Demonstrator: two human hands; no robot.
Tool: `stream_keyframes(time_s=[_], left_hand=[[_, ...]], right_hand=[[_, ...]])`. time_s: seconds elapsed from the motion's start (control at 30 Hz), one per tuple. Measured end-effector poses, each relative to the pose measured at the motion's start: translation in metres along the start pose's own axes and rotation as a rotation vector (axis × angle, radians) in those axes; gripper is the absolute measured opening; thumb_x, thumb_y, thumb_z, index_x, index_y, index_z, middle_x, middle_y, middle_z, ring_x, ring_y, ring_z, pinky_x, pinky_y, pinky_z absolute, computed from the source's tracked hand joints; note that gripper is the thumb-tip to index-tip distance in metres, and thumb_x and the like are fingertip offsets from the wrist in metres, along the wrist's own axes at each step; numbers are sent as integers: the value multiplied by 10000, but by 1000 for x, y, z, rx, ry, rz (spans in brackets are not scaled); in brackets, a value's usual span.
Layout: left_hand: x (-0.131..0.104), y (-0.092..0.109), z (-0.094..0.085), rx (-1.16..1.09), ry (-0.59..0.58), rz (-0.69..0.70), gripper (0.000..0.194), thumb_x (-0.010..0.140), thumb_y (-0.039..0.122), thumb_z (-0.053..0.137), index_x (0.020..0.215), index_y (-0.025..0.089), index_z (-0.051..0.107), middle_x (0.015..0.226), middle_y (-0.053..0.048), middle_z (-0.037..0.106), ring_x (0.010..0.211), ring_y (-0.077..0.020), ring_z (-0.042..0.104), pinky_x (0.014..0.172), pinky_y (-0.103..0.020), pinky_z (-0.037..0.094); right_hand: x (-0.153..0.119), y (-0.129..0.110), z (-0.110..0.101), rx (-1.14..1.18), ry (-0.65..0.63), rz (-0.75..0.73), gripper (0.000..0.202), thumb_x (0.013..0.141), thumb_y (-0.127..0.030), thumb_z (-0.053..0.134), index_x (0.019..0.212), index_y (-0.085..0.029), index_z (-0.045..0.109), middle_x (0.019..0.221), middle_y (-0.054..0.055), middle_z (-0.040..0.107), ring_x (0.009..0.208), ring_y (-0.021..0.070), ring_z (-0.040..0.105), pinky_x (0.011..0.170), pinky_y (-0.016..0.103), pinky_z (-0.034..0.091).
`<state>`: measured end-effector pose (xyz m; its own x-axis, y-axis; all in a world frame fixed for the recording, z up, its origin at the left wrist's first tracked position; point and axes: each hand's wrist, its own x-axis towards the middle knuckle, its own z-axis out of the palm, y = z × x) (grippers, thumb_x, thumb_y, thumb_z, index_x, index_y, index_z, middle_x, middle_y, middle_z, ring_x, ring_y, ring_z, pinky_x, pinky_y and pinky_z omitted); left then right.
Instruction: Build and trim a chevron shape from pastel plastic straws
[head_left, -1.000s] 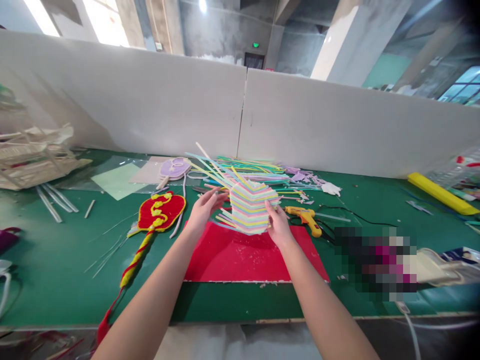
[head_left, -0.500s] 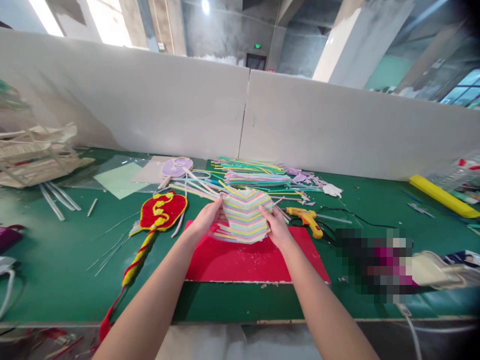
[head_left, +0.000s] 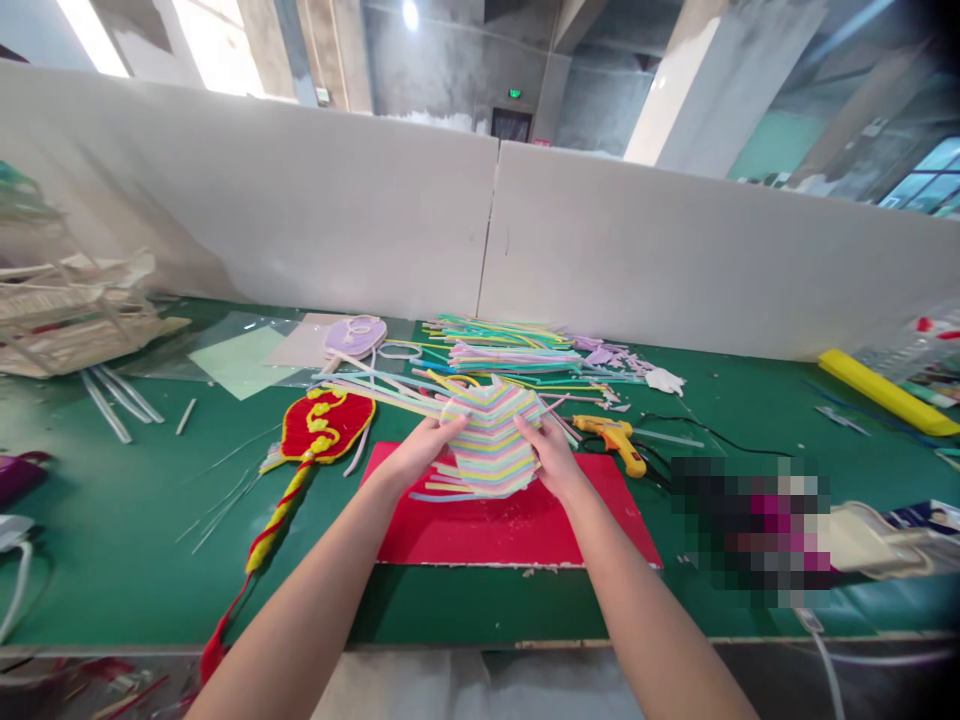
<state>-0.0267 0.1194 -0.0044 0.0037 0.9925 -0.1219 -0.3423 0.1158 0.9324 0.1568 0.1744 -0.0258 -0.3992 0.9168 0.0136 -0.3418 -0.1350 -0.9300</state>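
A striped chevron piece (head_left: 495, 440) of pastel strips is held up over a red board (head_left: 480, 535). My left hand (head_left: 427, 445) grips its left edge, thumb on the front face. On the right edge, my right hand (head_left: 547, 450) holds it the same way, thumb in front. Long loose strips stick out from the piece to the upper left, and shorter strip ends poke out at its lower left. The fingers behind the piece are hidden.
A red and yellow fan-shaped piece (head_left: 328, 422) lies left of the board. Bundles of coloured strips (head_left: 514, 358) lie behind. A yellow glue gun (head_left: 615, 440) with a cable is on the right. A white partition (head_left: 637, 250) stands at the back.
My left hand has shifted slightly down and right along the piece's left edge. The piece sits a little lower, and its lower-left strip ends show more clearly. My right hand has barely moved.
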Motion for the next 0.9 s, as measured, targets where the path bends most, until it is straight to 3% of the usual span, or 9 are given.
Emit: stream_keyframes(time_s=[0.1,0.17,0.3,0.37,0.5,0.9], left_hand=[[-4,3,7,-35,50,-22,426,578,408,800,910,156,707,802,-70,749,919,-318,673,815,-393,529],[-5,4,11,-57,78,-26,429,588,389,796,941,165,700,804,-60,750,930,-319,670,818,-399,528],[-7,5,15,-35,79,-56,429,573,379,800,930,161,703,862,-73,749,962,-333,658,822,-409,526],[-8,4,17,16,63,-58,441,578,386,793,945,157,704,910,-81,744,995,-340,643,827,-412,523],[-11,2,19,132,-10,-44,523,647,418,742,1098,167,658,943,-74,739,1039,-318,625,881,-418,496],[-13,0,17,337,-118,-8,481,717,452,676,1110,175,657,1059,-54,710,1050,-278,617,926,-365,467]], right_hand=[[4,1,-2,-54,6,-66,403,681,-407,729,1025,-219,638,968,35,703,912,226,646,782,347,524],[8,-1,-5,-149,123,-214,451,674,-398,734,1081,-239,619,1028,34,671,961,206,613,830,330,497],[5,-16,-9,-505,332,-551,225,722,-362,701,921,-257,696,974,39,615,903,185,572,807,316,474],[-1,-22,-6,-688,301,-691,100,751,-329,686,820,-266,720,908,38,599,883,192,566,820,334,461],[-9,-25,3,-938,188,-885,78,782,-279,674,848,-267,715,820,29,590,852,196,574,816,360,457],[-10,-23,7,-1051,201,-961,40,822,-256,635,792,-237,653,783,17,588,802,182,566,765,344,457]])
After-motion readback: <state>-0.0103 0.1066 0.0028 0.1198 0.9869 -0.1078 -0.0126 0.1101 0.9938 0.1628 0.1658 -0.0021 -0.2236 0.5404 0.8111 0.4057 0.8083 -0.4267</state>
